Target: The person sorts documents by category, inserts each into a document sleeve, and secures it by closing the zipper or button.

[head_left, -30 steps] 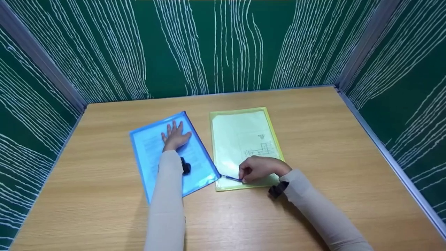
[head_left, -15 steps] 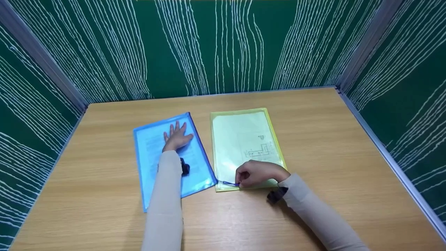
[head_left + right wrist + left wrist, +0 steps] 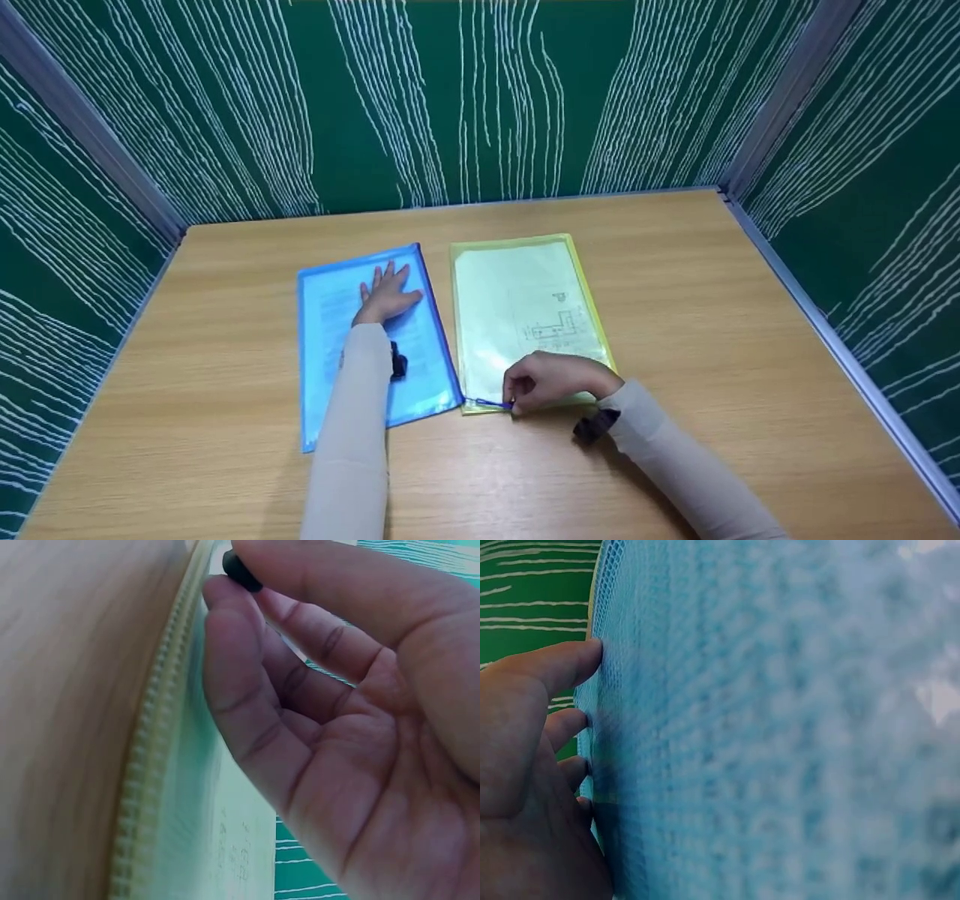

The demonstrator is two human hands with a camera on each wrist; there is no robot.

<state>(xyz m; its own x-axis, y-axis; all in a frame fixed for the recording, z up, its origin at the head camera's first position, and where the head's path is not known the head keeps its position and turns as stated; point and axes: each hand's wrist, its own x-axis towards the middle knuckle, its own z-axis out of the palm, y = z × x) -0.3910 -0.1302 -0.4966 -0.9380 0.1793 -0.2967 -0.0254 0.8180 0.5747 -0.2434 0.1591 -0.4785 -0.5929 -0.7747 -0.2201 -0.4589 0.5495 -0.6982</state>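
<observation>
A blue mesh zipper folder [image 3: 420, 375] with a printed sheet inside lies on the table, its dark zipper edge facing right. My left hand [image 3: 387, 296] rests on its upper part with fingers spread; in the left wrist view the fingertips [image 3: 592, 652] touch the mesh. From the folder's lower right corner runs a dark blue zipper pull cord [image 3: 489, 403]. My right hand [image 3: 551, 380] pinches the end of this pull between thumb and forefinger, over the bottom of a yellow folder. Close up, a dark tip of the pull [image 3: 242, 571] shows between those fingers.
The yellow zipper folder [image 3: 517, 292], holding a sheet with a line drawing, lies just right of the blue one. Green panels [image 3: 510, 97] with white wavy lines enclose the wooden table [image 3: 675, 300] at the back and both sides.
The blue folder has turned slightly and shifted right, its zipper edge nearer the yellow folder. My right hand has moved a little toward me and left with the pull; my left hand stays on the folder.
</observation>
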